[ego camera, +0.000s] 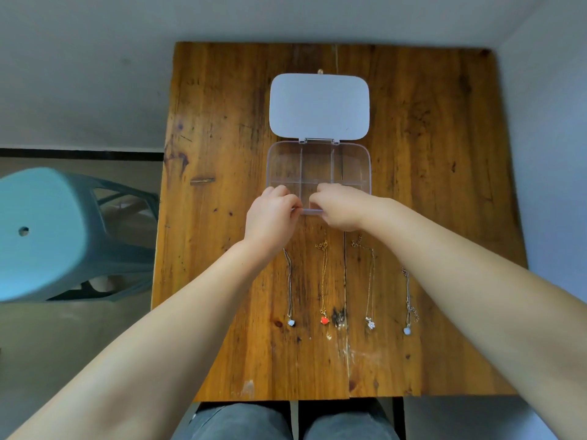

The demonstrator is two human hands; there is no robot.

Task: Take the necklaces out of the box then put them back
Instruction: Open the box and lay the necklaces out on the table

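A clear plastic box (317,163) with divided compartments lies open mid-table, its white lid (319,106) folded back flat behind it. The compartments I can see hold nothing. Both hands sit at the box's near edge. My left hand (273,214) has curled fingers at the front left corner. My right hand (338,206) curls over the front rim near the middle. What the fingertips pinch is hidden. Several necklaces lie straight in a row nearer me: one with a pale pendant (290,322), a gold chain with a red pendant (324,319), a flower pendant (370,323), a round pale pendant (407,330).
The wooden table (222,122) stands against a pale wall. A teal plastic stool (47,236) is on the floor to the left. My knees in grey trousers (241,420) are under the table's near edge.
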